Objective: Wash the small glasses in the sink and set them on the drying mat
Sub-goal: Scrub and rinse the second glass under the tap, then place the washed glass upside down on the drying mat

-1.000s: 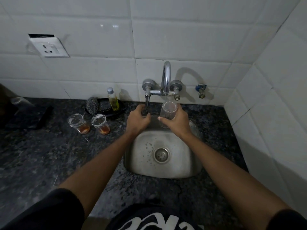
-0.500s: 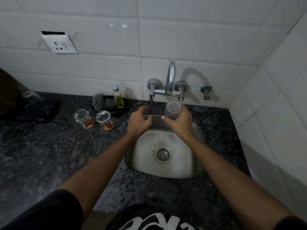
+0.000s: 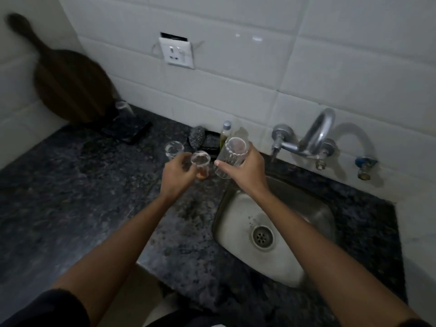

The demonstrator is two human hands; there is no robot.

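Near frame centre, the right hand [image 3: 245,172] gripped a wet glass [image 3: 230,159] around its wall; the left hand [image 3: 178,174] curled half-closed about a residue-stained glass [image 3: 200,165], contact unclear. Both looked light, slippery, breakable.

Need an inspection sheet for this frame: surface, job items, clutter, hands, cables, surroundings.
Surface: dark speckled stone counter; steel sink empty, drain open.
Job's things: clear glass in right hand; glass with amber residue at left hand; a third glass stands behind; dark mat far left, one glass on it, blurred.
Clutter: scrubber, soap bottle, black dish.
Hands: right hand grips its glass; left hand fingers at the amber glass, grip unclear.
Cables: nothing seen.
Surroundings: white tiles, wall socket, tap, wooden board.
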